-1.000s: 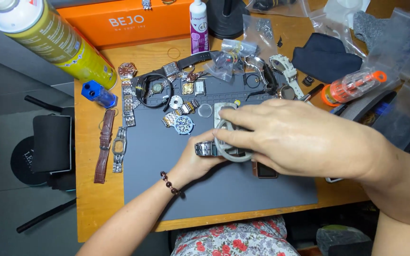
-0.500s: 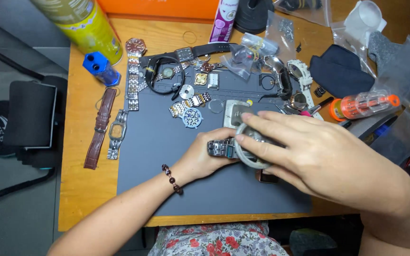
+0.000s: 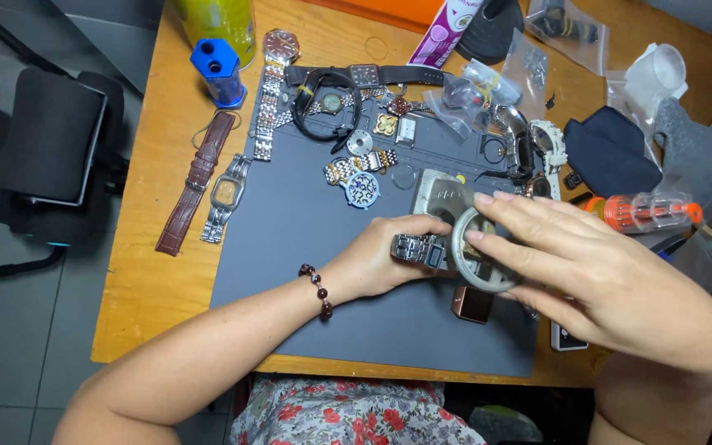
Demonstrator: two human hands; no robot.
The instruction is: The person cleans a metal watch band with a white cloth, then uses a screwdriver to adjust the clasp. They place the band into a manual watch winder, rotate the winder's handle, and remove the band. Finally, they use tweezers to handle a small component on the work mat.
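Observation:
My left hand (image 3: 377, 259) holds a metal-banded wristwatch (image 3: 422, 247) over the grey work mat (image 3: 290, 247), gripping its bracelet near the case. My right hand (image 3: 587, 272) closes its fingers on a round grey ring-shaped tool (image 3: 475, 259) set against the watch case. A silver metal block (image 3: 441, 198) lies just behind the ring. A small brown rectangular piece (image 3: 471, 303) sits on the mat under my right hand. A bead bracelet is on my left wrist.
Several watches and loose straps lie along the mat's far edge, with a brown leather strap (image 3: 195, 181) and a steel watch (image 3: 224, 196) at left. A blue block (image 3: 217, 70), yellow-green can (image 3: 220, 21), orange-capped tube (image 3: 640, 212) and plastic bags surround the mat on the wooden table (image 3: 138, 272).
The view has shifted, so the table sits lower and further left in frame. Both hands stay together on the watch and ring tool, the right fingers slightly repositioned on the ring.

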